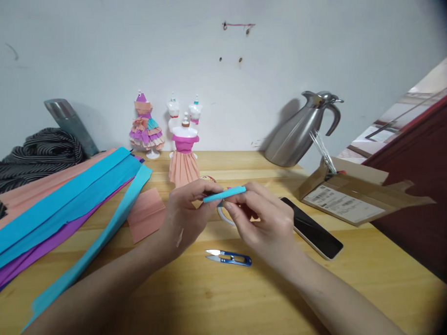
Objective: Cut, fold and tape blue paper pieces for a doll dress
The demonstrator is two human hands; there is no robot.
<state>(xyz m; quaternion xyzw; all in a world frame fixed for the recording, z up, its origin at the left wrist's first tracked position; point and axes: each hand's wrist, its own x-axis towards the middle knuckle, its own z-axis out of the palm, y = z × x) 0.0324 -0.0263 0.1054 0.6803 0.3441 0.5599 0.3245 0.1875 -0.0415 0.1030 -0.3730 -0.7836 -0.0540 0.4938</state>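
A narrow folded strip of turquoise crepe paper [224, 194] is stretched between my two hands above the table. My left hand [188, 212] pinches its left end, and my right hand [262, 215] grips the right end between thumb and fingers. Below them lie blue-handled thread snips [229, 257], blades pointing left. Behind my hands, a roll of tape [225, 216] is partly hidden. Farther back stands a small mannequin [184, 151] in a magenta top and pleated peach skirt. A square of peach crepe paper [146, 214] lies left of my left hand.
Long crepe paper strips [60, 210] in several colours cover the left side, beside striped dark cloth [44, 149]. More mannequins [146, 123] stand by the wall. At right are a black phone [316, 232], an open cardboard box [349, 191] and a steel jug [300, 133].
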